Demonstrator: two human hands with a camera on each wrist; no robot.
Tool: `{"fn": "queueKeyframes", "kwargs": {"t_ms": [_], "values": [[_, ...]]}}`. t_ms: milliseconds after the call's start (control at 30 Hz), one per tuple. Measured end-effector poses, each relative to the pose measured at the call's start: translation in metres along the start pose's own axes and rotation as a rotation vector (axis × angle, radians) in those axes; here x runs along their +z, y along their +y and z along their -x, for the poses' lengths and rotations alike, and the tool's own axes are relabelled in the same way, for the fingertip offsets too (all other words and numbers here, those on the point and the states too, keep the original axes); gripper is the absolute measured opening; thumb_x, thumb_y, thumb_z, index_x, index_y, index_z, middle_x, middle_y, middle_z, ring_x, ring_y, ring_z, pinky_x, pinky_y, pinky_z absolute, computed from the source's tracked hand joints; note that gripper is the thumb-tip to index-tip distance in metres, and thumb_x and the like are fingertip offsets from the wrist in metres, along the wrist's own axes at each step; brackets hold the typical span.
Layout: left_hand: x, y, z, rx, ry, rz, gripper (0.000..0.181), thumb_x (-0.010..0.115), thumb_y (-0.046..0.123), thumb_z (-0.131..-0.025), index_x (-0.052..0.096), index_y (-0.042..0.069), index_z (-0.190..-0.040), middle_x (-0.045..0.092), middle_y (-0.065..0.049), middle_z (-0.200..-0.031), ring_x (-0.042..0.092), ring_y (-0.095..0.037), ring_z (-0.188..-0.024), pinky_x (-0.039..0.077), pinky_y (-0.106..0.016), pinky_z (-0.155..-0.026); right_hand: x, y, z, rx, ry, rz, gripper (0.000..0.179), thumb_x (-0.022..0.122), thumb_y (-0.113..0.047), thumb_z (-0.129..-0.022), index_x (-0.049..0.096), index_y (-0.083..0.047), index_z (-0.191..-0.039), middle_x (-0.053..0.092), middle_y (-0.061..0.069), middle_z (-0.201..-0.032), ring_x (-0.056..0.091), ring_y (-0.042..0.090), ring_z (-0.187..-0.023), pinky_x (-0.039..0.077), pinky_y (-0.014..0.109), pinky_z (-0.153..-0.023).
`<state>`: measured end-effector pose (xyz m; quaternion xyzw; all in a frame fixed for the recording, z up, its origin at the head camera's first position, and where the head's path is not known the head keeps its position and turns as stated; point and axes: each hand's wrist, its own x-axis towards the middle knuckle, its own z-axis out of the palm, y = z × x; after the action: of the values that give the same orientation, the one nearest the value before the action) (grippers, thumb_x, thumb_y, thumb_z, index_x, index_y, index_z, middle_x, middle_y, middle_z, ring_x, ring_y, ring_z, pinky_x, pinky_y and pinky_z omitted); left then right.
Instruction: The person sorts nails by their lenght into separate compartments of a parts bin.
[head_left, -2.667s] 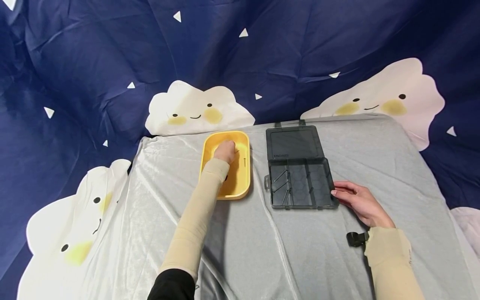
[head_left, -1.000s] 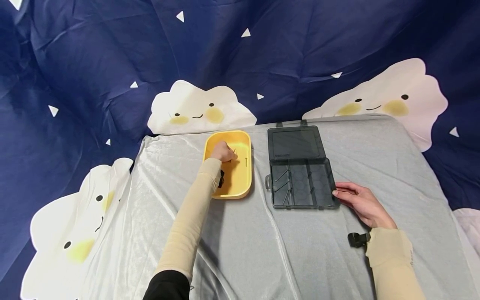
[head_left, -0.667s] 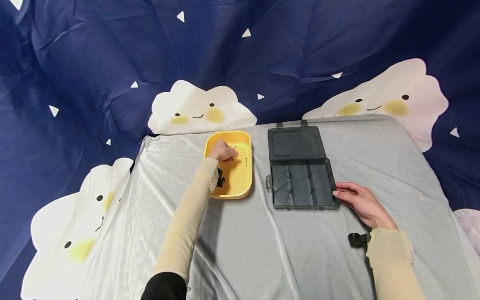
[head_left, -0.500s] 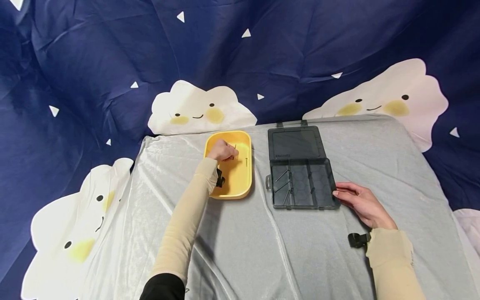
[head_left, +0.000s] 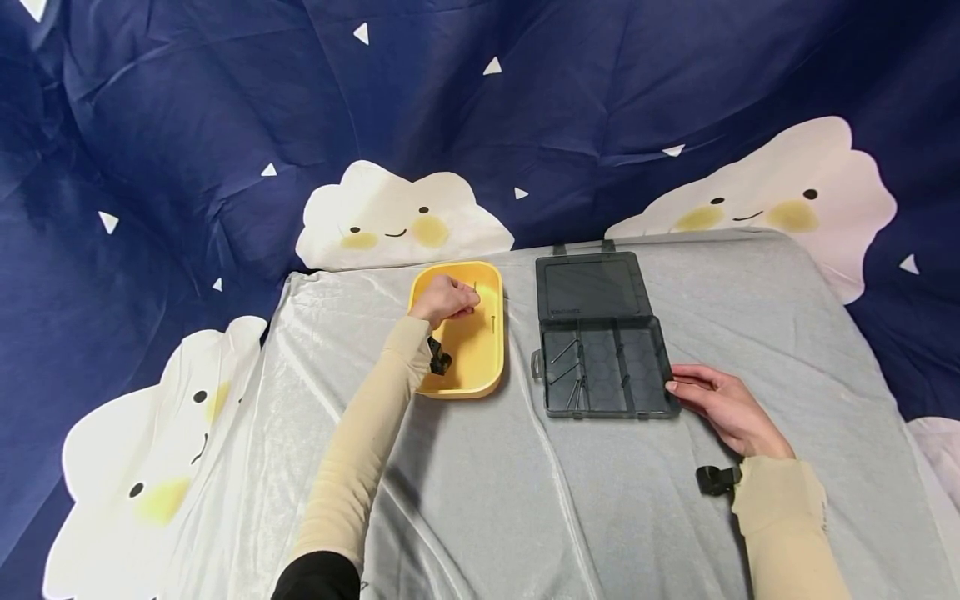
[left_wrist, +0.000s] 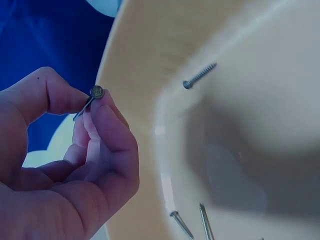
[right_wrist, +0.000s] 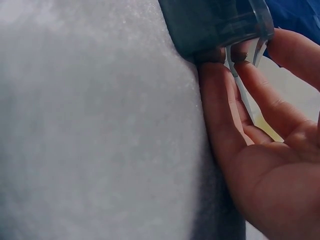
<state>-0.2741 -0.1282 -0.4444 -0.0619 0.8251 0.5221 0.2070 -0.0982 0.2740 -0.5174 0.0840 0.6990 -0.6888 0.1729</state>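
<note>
My left hand [head_left: 444, 300] is above the yellow bin [head_left: 463, 390], pinching a nail [left_wrist: 97, 92] between thumb and fingertips. The nail's flat round head faces the left wrist camera, and most of its shank is hidden by the fingers. Lower down in the bin lie a screw [left_wrist: 200, 75], a second screw [left_wrist: 181, 225] and a pointed metal shank [left_wrist: 206, 221] cut off by the frame. My right hand [head_left: 729, 410] touches the right side of a dark see-through organizer box [head_left: 600, 414] with its fingertips, the fingers loosely extended. Several nails [head_left: 564, 351] lie in the box's left compartment.
The box's lid [head_left: 592, 286] lies back towards the far edge of the table, and its latch [head_left: 536, 364] sticks out on the left. Thin dividers split the box. Grey cloth [head_left: 480, 500] covers the table; a blue cloud-print curtain [head_left: 450, 100] hangs behind.
My left hand has risen and shifted slightly right within the bin's outline, with the nail now showing between its fingertips. The right hand and the box stay where they were.
</note>
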Motion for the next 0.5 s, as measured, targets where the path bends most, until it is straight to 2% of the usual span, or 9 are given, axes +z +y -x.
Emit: {"fn": "queueKeyframes", "kwargs": {"t_ms": [133,267,500], "values": [[0.001,0.003,0.001,-0.010,-0.024,0.066,0.015,0.064,0.000,-0.082,0.064,-0.004,-0.096,0.066,-0.013,-0.083,0.060,-0.008,-0.057,0.051,-0.018,-0.054,0.000,0.000,0.000,-0.004,-0.001,0.011,0.045,0.067,-0.018,-0.091,0.052,-0.003,-0.130,0.064,-0.020,-0.104,0.061,-0.008,-0.095,0.051,0.013,-0.082],[0.002,0.007,0.004,-0.016,-0.049,0.137,0.021,0.064,-0.002,-0.084,0.061,-0.008,-0.104,0.063,-0.007,-0.078,0.062,-0.009,-0.060,0.053,-0.018,-0.055,0.000,0.000,0.000,-0.002,-0.004,0.009,0.048,0.067,-0.019,-0.091,0.050,-0.001,-0.132,0.064,-0.019,-0.104,0.061,-0.008,-0.095,0.051,0.013,-0.083],[0.005,0.012,0.010,-0.012,-0.085,0.222,0.034,0.061,-0.005,-0.087,0.053,-0.016,-0.119,0.061,-0.006,-0.075,0.062,-0.008,-0.060,0.056,-0.021,-0.061,0.000,-0.001,0.001,-0.004,-0.008,-0.007,0.050,0.068,-0.019,-0.090,0.049,0.000,-0.132,0.064,-0.018,-0.104,0.062,-0.007,-0.094,0.051,0.013,-0.083]]}}
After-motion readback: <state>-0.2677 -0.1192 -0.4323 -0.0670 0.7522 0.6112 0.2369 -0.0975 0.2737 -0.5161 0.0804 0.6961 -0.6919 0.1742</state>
